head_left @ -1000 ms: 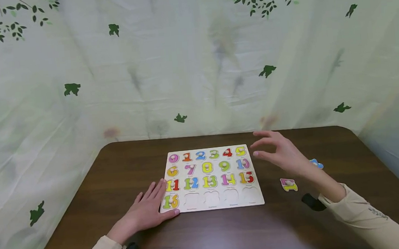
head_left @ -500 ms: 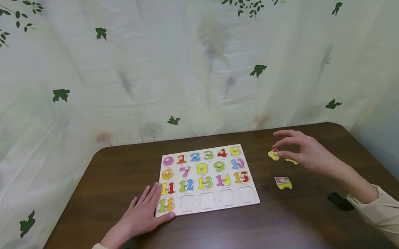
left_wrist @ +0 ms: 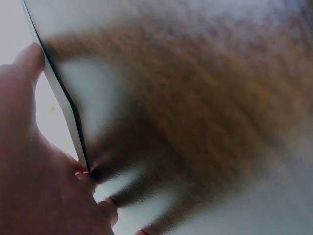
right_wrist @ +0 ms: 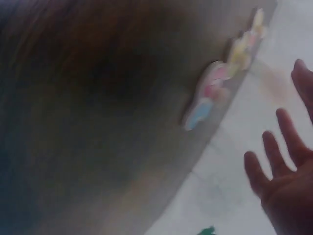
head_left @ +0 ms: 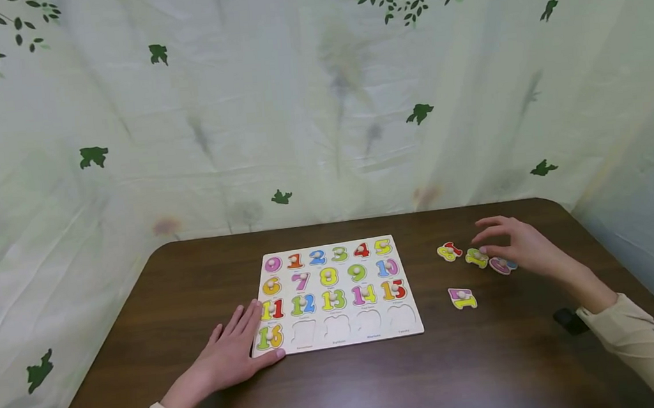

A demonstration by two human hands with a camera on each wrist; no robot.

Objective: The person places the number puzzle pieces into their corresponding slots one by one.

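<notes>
A white number puzzle board (head_left: 338, 342) lies on the table, with knobbed number pieces from 0 to 16 in it and several bare slots in the bottom row. My left hand (head_left: 229, 352) rests at its left edge, thumb at the lower corner. Over the table's right side, my right hand (head_left: 529, 249) hovers with spread fingers, holding nothing. Below its fingertips are a pink-and-blue number piece (head_left: 501, 266) and a green-and-yellow number piece (head_left: 476, 257). The right wrist view shows the hand (right_wrist: 288, 181) apart from the pieces.
A yellow-and-red number piece (head_left: 449, 251) lies left of that pair, and a purple-and-yellow number piece (head_left: 462, 298) lies nearer the front. The brown table (head_left: 342, 395) backs onto a pale curtain (head_left: 273, 106) with leaf prints.
My right hand has moved right, away from the board and past the loose pieces, uncovering more of them. The left hand stays on the board; the head view has shifted slightly.
</notes>
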